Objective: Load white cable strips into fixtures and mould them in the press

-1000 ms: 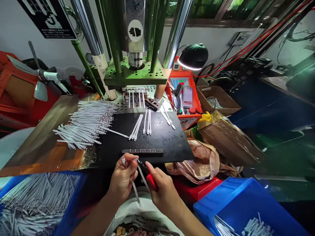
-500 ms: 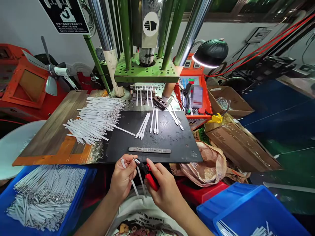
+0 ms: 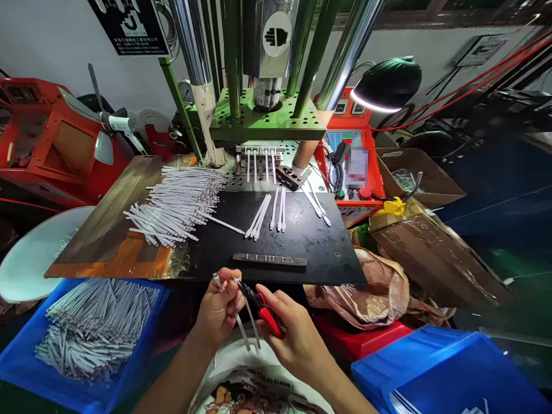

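My left hand is closed on white strips that hang down below its fingers, near the front edge of the black table. Red-handled pliers are in my right hand, its fingers wrapped round the handles. The black jaws meet the end of a strip at my left fingertips; whether they are closed on it is too small to tell. Just beyond my hands a grey metal bar lies on the table. Loose white strips lie farther back.
A pile of white strips covers the left of the table. Behind stands a green press with strips in its fixture. Blue bins flank me low on both sides. A lamp hangs at right.
The view has shifted, so the table and press appear farther right. My hands stay together, with the strips in the left and the pliers in the right; the pliers' black jaws show more.
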`<state>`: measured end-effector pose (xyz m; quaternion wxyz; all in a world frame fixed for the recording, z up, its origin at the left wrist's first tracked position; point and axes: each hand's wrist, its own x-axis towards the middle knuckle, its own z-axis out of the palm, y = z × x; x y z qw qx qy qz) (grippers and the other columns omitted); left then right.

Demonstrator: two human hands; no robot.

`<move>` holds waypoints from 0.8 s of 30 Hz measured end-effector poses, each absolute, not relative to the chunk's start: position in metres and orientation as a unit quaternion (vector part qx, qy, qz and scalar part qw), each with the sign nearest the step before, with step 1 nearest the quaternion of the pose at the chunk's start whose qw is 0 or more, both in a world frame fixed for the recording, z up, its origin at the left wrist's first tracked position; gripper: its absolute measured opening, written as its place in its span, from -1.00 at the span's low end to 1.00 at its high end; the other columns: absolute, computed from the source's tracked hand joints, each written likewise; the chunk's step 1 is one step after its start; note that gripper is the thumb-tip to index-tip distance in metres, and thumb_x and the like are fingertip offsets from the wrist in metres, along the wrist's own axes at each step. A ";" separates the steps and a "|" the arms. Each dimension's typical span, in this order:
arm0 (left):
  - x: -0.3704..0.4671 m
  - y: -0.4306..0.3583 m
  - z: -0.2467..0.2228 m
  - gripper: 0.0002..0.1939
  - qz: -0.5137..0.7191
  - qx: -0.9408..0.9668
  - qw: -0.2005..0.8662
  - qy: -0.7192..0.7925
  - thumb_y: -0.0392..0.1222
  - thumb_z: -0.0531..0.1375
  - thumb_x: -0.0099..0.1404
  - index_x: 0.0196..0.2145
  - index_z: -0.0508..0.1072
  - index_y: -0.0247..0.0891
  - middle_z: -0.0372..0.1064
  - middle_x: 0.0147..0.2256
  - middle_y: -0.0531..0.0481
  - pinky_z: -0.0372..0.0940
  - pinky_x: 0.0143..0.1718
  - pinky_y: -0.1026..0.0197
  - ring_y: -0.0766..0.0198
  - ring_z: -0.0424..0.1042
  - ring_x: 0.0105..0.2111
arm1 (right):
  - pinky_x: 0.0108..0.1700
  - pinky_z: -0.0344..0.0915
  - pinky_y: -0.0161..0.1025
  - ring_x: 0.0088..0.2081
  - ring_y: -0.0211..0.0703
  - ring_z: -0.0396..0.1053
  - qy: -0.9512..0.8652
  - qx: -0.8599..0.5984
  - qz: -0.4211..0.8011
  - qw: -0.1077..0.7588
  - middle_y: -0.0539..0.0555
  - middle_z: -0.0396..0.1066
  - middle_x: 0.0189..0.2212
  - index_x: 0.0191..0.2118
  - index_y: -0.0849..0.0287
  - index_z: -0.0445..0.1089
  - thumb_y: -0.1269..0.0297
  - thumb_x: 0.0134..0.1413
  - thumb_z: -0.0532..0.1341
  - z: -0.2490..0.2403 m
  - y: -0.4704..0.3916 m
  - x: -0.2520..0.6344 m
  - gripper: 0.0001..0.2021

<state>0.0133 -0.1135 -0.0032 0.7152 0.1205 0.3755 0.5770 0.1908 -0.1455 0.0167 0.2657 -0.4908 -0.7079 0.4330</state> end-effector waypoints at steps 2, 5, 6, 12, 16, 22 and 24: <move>0.012 -0.115 -0.005 -0.66 0.575 0.123 0.728 0.353 -0.17 0.53 -0.05 -0.44 0.45 -0.24 0.24 -0.50 0.22 0.01 -0.70 0.48 0.65 0.03 -0.74 | -0.24 0.26 -0.21 -0.27 -0.09 0.33 -0.714 -0.495 0.423 0.257 0.08 0.32 -0.24 0.32 0.09 0.20 0.33 0.21 0.17 0.015 -0.146 0.192 -0.45; 0.011 -0.116 -0.005 -0.70 0.561 0.153 0.745 0.327 -0.17 0.49 0.04 -0.45 0.42 -0.25 0.22 -0.50 0.22 0.01 -0.67 0.48 0.66 0.03 -0.73 | -0.21 0.27 -0.20 -0.24 -0.08 0.34 -0.718 -0.490 0.421 0.260 0.08 0.31 -0.23 0.33 0.09 0.18 0.34 0.21 0.16 0.012 -0.147 0.193 -0.44; 0.011 -0.116 -0.004 -0.70 0.553 0.168 0.750 0.321 -0.15 0.47 0.08 -0.46 0.41 -0.26 0.20 -0.50 0.21 0.00 -0.67 0.48 0.66 0.02 -0.72 | -0.22 0.27 -0.21 -0.26 -0.10 0.33 -0.719 -0.485 0.423 0.262 0.07 0.31 -0.24 0.33 0.08 0.17 0.34 0.22 0.16 0.010 -0.147 0.193 -0.44; 0.012 -0.115 0.002 -0.67 0.522 0.275 0.729 0.346 0.00 0.40 0.17 -0.34 0.38 -0.24 0.27 -0.43 0.15 -0.09 -0.67 0.44 0.64 -0.01 -0.70 | -0.35 0.20 -0.26 -0.38 -0.15 0.31 -0.746 -0.476 0.374 0.278 0.05 0.30 -0.34 0.32 0.13 0.17 0.36 0.31 0.05 -0.003 -0.152 0.194 -0.52; 0.008 -0.117 0.004 -0.60 0.500 0.399 0.643 0.421 0.19 0.22 0.30 -0.28 0.39 -0.25 0.35 -0.39 0.06 -0.08 -0.64 0.38 0.54 0.12 -0.66 | -0.33 0.22 -0.21 -0.35 -0.06 0.34 -0.783 -0.505 0.263 0.251 0.12 0.32 -0.31 0.30 0.21 0.19 0.42 0.25 0.05 -0.007 -0.150 0.198 -0.49; 0.012 -0.118 0.003 -0.44 0.469 0.494 0.495 0.539 0.13 -0.03 0.48 -0.57 0.27 -0.29 0.20 -0.54 0.03 0.09 -0.49 0.31 0.39 0.19 -0.53 | -0.30 0.27 -0.22 -0.33 -0.08 0.37 -0.763 -0.504 0.339 0.219 0.10 0.36 -0.28 0.31 0.16 0.17 0.39 0.25 0.09 0.010 -0.149 0.199 -0.48; 0.014 -0.118 0.002 -0.45 0.479 0.502 0.480 0.536 0.09 -0.04 0.49 -0.59 0.21 -0.28 0.22 -0.49 0.02 0.12 -0.44 0.30 0.37 0.20 -0.47 | -0.29 0.28 -0.22 -0.33 -0.11 0.37 -0.750 -0.501 0.376 0.212 0.08 0.36 -0.27 0.32 0.12 0.17 0.34 0.31 0.09 0.016 -0.150 0.198 -0.52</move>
